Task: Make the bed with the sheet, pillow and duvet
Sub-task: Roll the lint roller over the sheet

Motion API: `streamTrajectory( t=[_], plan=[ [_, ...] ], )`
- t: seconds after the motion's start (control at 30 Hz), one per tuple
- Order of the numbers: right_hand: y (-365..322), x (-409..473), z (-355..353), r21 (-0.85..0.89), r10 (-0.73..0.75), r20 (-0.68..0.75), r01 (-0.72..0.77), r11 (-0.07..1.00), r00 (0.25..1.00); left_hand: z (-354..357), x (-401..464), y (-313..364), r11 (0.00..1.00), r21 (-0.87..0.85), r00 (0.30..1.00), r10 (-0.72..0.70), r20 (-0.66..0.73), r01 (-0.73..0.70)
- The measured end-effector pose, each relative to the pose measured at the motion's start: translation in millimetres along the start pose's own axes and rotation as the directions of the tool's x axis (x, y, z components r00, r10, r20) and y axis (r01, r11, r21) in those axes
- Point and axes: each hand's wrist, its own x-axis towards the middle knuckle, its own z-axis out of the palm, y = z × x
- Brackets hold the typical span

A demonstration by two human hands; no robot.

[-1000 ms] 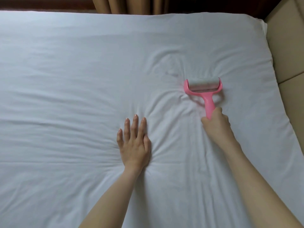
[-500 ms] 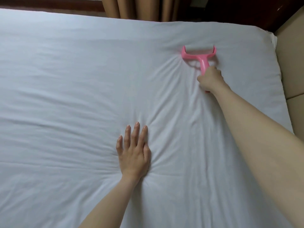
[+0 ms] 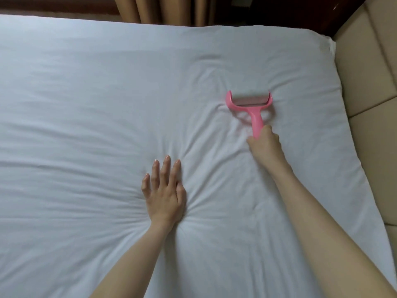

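Left hand (image 3: pixel 164 195) lay flat, fingers spread, pinning the sheet (image 3: pixel 86 104). Right hand (image 3: pixel 265 145) gripped the lint roller (image 3: pixel 249 104) handle. Sheet looked soft and light, bunches easily; probably best held at edges.

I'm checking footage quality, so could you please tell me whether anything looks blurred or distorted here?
Head view: soft, even light; the pink plastic lint roller is slightly motion-blurred, its white drum smeared; the white bed sheet edges bow from wide-angle distortion.

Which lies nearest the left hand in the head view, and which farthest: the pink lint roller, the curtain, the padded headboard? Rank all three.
1. pink lint roller: up-right of the left hand, on the sheet.
2. curtain: beyond the bed's far edge.
3. padded headboard: far right.
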Motion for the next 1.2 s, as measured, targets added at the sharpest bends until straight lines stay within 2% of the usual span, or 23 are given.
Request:
streamTrajectory(
  t=[0.1,0.17,0.27,0.37,0.5,0.73,0.9,1.03,1.2],
  plan=[
    [13.1,-29.8,-6.8,-0.014,0.012,0.011,-0.012,1.0,1.0,-0.8,-0.4,-0.2,1.0,0.002,1.0,-0.002,0.019,0.002],
    [24.7,-49.6,-16.2,-0.033,0.03,-0.042,-0.031,0.999,0.999,-1.9,-0.5,0.3,1.0,0.003,1.0,-0.006,0.025,0.005],
    [51.6,-75.0,-29.3,0.017,0.131,-0.123,-0.13,0.991,0.984,-3.5,-2.4,1.4,1.0,-0.001,1.0,-0.007,0.017,0.007],
    [72.3,-79.3,-32.9,-0.024,0.178,-0.059,-0.18,0.983,0.982,-5.5,-2.9,2.7,1.0,-0.012,1.0,-0.005,0.003,0.005],
    [63.1,-38.5,-34.4,-0.049,0.141,-0.057,-0.144,0.988,0.988,-3.6,-1.9,4.9,1.0,-0.011,1.0,-0.014,-0.013,0.014],
    [3.4,96.7,-68.4,-0.005,0.011,-0.09,-0.012,1.0,0.996,1.6,-0.8,4.0,1.0,0.011,0.999,-0.01,-0.035,0.01],
    [-19.5,129.4,-72.1,-0.062,-0.039,-0.103,0.033,0.998,0.994,5.8,-0.1,1.0,1.0,0.025,0.999,-0.004,-0.051,0.006],
    [4.1,94.4,-67.6,-0.004,0.002,-0.081,-0.003,1.0,0.997,4.5,-0.5,2.0,1.0,0.011,0.999,-0.009,-0.054,0.01],
    [63.9,-7.6,-42.7,-0.035,0.096,-0.039,-0.098,0.995,0.995,1.8,-0.5,2.7,1.0,0.004,0.999,-0.013,-0.052,0.013]
  ],
)
